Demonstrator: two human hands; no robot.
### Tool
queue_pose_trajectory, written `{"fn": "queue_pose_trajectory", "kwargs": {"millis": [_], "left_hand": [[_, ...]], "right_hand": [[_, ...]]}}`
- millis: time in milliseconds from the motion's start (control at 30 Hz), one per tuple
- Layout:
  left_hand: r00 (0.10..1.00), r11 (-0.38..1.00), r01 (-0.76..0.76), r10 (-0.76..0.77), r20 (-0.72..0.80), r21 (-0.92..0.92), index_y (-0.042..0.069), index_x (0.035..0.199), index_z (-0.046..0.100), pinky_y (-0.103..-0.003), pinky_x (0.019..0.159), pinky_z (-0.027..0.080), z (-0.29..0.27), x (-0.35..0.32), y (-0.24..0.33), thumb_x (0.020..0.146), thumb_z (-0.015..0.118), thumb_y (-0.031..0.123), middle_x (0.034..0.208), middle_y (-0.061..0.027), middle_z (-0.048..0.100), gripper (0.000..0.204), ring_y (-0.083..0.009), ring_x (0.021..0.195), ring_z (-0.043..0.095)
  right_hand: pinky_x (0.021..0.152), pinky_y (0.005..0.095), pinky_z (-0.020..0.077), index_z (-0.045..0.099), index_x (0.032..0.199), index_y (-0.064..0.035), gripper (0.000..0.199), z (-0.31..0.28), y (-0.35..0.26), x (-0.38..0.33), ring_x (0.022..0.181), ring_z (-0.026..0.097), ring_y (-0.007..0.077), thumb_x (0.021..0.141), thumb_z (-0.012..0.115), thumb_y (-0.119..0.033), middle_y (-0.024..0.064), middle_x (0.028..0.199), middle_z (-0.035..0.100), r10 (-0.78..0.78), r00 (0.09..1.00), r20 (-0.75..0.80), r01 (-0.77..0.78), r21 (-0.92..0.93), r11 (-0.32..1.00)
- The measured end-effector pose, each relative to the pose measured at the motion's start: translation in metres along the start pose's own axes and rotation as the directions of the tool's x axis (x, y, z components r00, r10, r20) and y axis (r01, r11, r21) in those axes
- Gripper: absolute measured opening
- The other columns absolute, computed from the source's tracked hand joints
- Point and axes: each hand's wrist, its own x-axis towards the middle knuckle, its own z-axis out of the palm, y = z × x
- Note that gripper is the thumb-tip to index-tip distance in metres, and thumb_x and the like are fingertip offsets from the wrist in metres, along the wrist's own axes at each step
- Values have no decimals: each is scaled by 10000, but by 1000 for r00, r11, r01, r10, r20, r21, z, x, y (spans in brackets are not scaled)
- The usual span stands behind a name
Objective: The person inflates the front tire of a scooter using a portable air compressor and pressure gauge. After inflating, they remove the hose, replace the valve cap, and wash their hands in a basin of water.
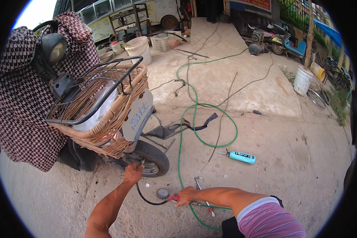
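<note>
My left hand is closed around the end of a short black air hose, right against the hub side of the wheel. Its fingers partly hide the hose's tip, so I cannot tell whether it sits on the valve. My right hand grips the red handle of a tire inflator, low over the concrete. The inflator's round pressure gauge faces up just left of that hand. A long green hose runs beneath my right hand and loops across the ground ahead.
Above the wheel hangs a wicker basket on a scooter draped in checkered cloth. A light-blue bottle, a wrench and a screwdriver lie on the ground. Farther off stand white buckets and parked scooters.
</note>
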Motion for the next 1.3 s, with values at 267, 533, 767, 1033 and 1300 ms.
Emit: {"fn": "queue_pose_trajectory", "kwargs": {"millis": [267,533,767,1033,1300], "left_hand": [[991,986,108,-95,99,-130,-38,913,610,-363,563,511,-9,-13,29,845,630,239,680,-144,631,285,-214,558,652],[982,984,99,-73,172,-150,-53,924,592,-350,560,512,-15,-16,33,855,634,219,724,-134,633,284,-186,559,644],[986,997,73,-73,149,2,-27,915,601,-398,623,520,-19,-18,49,864,590,277,700,-184,643,308,-288,596,668],[996,993,-30,20,85,115,-13,916,609,-470,734,483,-19,-15,32,854,607,294,840,-262,629,313,-427,831,621],[991,998,60,-62,120,25,-30,875,563,-406,617,495,-16,-16,27,874,611,292,729,-157,618,326,-263,617,641]], "right_hand": [[768,436,522,730,952,-68,739,3,7,-4,904,675,308,656,587,-730,146,950,707,62,997,40,-63,18,998],[782,429,524,725,971,-68,709,-1,9,-17,914,674,309,661,592,-693,146,944,705,84,996,40,-87,64,994],[814,408,514,720,942,-57,667,-1,12,-15,931,671,304,678,587,-655,156,941,701,131,990,45,-132,29,991],[855,424,507,708,988,-6,695,-12,1,-17,972,659,342,703,610,-632,200,1001,689,79,996,-35,-80,-32,996],[842,423,511,714,974,-22,712,-26,-4,-16,977,661,337,706,591,-670,192,996,692,127,992,-8,-127,-8,992]]}}
